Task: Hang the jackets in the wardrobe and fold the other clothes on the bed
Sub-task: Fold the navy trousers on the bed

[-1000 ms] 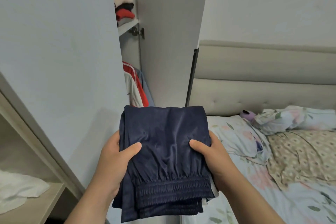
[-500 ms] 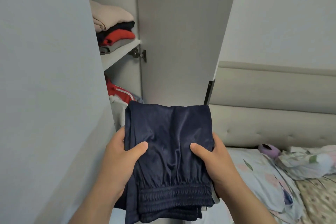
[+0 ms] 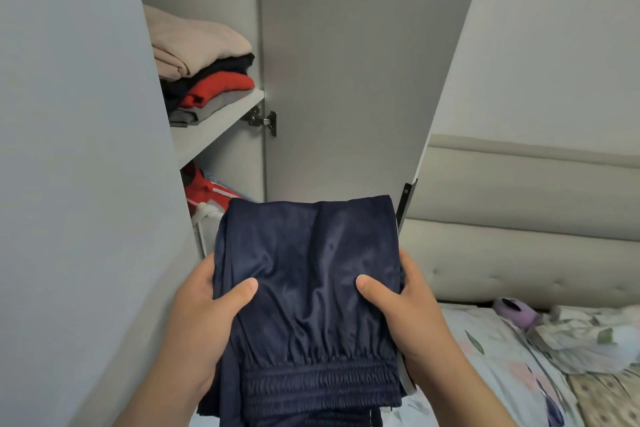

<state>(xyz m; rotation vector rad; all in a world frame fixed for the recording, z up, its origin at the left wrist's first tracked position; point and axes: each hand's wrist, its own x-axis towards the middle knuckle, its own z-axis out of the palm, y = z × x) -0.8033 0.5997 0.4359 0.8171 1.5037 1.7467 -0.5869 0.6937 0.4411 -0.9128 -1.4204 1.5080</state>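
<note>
Carrying folded navy trousers [image 3: 308, 288] up towards the wardrobe shelf [image 3: 221, 126].

Held in mid-air off the bed [image 3: 491, 354], in front of the open wardrobe door [image 3: 346, 62] and lower in view than the shelf's front edge, with the elastic waistband nearest. Clamped at both side edges by left hand [image 3: 204, 319] and right hand [image 3: 412, 322], thumbs pressed flat on top, other fingers wrapped underneath and mostly hidden. Likely to splay open at the far fold if tipped on the lift, being slippery-looking cloth gripped only near the waistband. Could also snag on the hinge [image 3: 264, 120] by the shelf's right front corner, or shove the stack of folded clothes [image 3: 197, 45] at the shelf's left and slide its beige top layer off. Might brush the red jacket [image 3: 199, 188] hanging beneath.
</note>
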